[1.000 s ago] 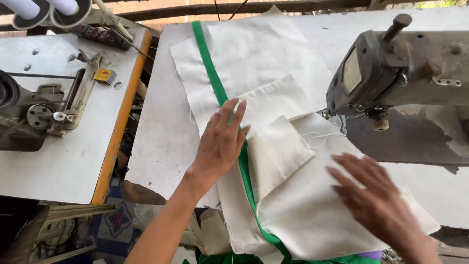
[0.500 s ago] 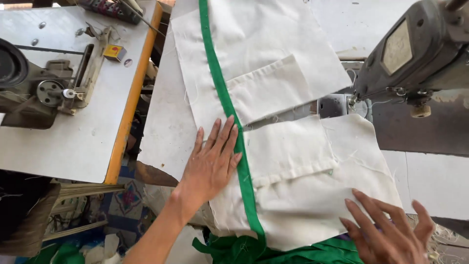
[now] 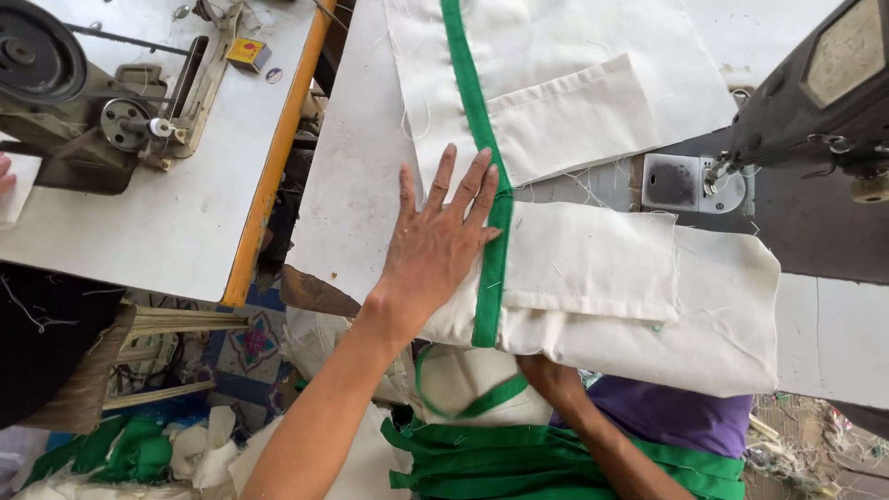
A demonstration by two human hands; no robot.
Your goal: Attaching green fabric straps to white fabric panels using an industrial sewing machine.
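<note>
Your right hand (image 3: 546,375) is mostly hidden: it goes under the folded white fabric (image 3: 639,306) at the table's near edge, only the wrist and forearm show. Can't tell whether it's gripping or flat under there.

The sewing machine head (image 3: 824,83) at right is cut off by the frame; only its dark body and the foot area over the metal needle plate (image 3: 690,182) are visible. Needle itself too small to make out. A second machine (image 3: 102,102) on the left table (image 3: 185,222) is also partly cropped, handwheel at the top-left corner. At the far left edge a sliver of someone else's hand (image 3: 5,176) on a white scrap, barely in frame.

Your left hand (image 3: 440,245) lies flat, fingers spread, palm down, not gripping: it presses on the fabric just left of the green trim strip (image 3: 488,213), fingertips touching the strip.

Fabric: off-white cloth, folded over on itself at the near edge of the sewing table (image 3: 356,185), a patch-like panel on top of the fold, loose threads at raw edges. Green binding runs straight from the far end towards you and down over the fold. More green strip (image 3: 556,458) and cloth hang bunched below the table edge, over your lap.
</note>
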